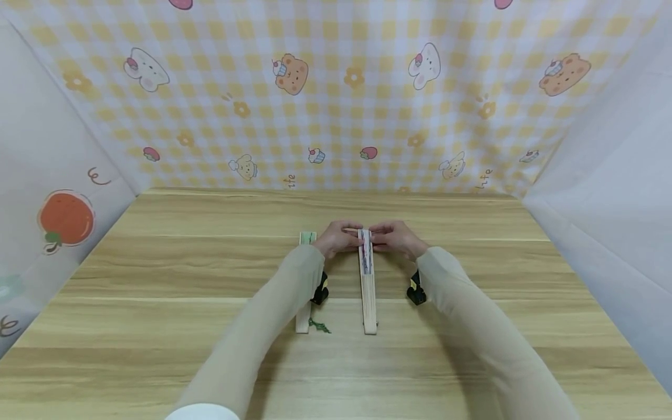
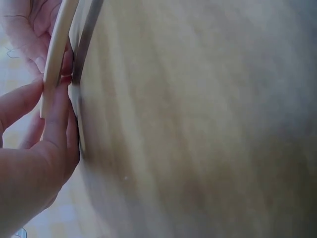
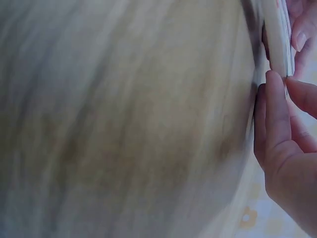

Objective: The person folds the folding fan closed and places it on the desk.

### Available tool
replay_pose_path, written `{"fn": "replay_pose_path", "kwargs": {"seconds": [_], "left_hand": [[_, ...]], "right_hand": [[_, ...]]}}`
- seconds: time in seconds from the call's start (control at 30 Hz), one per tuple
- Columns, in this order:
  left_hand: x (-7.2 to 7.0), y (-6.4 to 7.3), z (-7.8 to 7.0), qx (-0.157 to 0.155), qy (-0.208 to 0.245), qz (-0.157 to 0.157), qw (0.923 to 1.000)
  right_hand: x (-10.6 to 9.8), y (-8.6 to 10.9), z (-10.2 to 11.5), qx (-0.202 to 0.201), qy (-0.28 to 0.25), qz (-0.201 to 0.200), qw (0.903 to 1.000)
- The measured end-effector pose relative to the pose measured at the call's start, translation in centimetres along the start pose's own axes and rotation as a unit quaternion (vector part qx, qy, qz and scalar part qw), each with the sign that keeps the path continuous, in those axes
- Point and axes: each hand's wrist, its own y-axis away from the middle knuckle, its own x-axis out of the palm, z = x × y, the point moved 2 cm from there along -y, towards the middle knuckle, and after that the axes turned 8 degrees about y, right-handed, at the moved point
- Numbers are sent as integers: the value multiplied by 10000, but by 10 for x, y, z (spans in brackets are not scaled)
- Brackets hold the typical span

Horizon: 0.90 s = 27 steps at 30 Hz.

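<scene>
A folded folding fan (image 1: 369,297) with pale wooden ribs and a printed leaf lies lengthwise before me. At its far end, my left hand (image 1: 336,238) pinches the left edge between thumb and fingers. Opposite, my right hand (image 1: 399,239) pinches the same end from the right. In the left wrist view the fan's edge (image 2: 55,54) runs between the left thumb and fingers. The right wrist view has the right fingertips (image 3: 273,82) at the fan's end.
Left of it lies a second folded fan (image 1: 303,321) with a green leaf, partly hidden by my left forearm. A green cord (image 1: 320,326) lies by its near end. A checked cloth (image 1: 336,116) hangs behind the wooden table (image 1: 157,280).
</scene>
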Motion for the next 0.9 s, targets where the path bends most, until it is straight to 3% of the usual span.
{"fn": "replay_pose_path", "kwargs": {"seconds": [0.5,0.9], "left_hand": [[3,0,3,224,-236,-333,9989],[3,3,0,305,-554,-429,9971]], "right_hand": [[1,-3,-2,109,98,-119,9998],[2,-2,-1,-75,21,-105,9999]]}}
